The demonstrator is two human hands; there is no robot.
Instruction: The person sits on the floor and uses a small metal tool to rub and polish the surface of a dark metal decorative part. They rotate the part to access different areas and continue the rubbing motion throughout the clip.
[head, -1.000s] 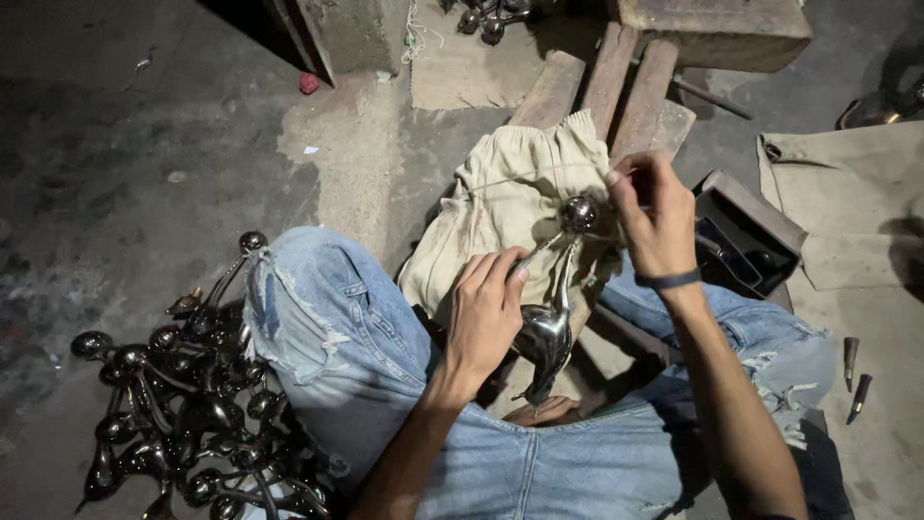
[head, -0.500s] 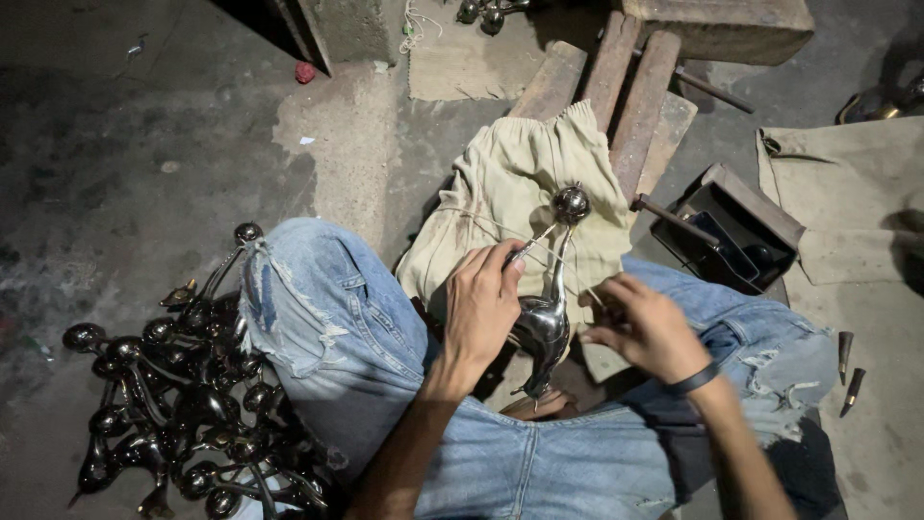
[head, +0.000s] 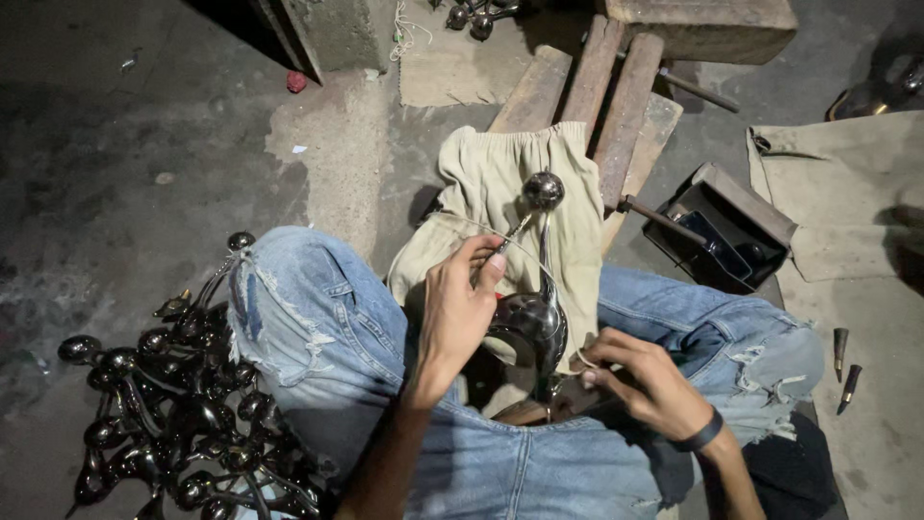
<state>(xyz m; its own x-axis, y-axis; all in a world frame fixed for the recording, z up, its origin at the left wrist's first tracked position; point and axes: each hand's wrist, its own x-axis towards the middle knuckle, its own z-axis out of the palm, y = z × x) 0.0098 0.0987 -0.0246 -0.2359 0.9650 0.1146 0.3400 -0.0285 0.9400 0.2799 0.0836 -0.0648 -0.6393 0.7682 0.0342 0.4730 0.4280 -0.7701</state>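
A shiny dark metal piece (head: 532,318) with a rounded body, a curved neck and a ball top (head: 544,190) rests in my lap over a beige cloth (head: 505,173). My left hand (head: 457,308) grips the body and pinches a thin wire (head: 500,241) that loops toward the ball. My right hand (head: 645,380), with a dark wristband, holds the wire's lower end beside the base of the piece. My legs in torn blue jeans (head: 318,327) surround it.
A heap of similar dark metal pieces (head: 164,404) lies on the floor at left. Wooden blocks (head: 602,87) stand ahead, an open dark box (head: 722,231) at right, a canvas sheet (head: 847,193) beyond, two pointed punches (head: 845,358) near it.
My right hand came down from the ball top to the base of the piece near my lap. My left hand stayed on the body, now pinching the wire.
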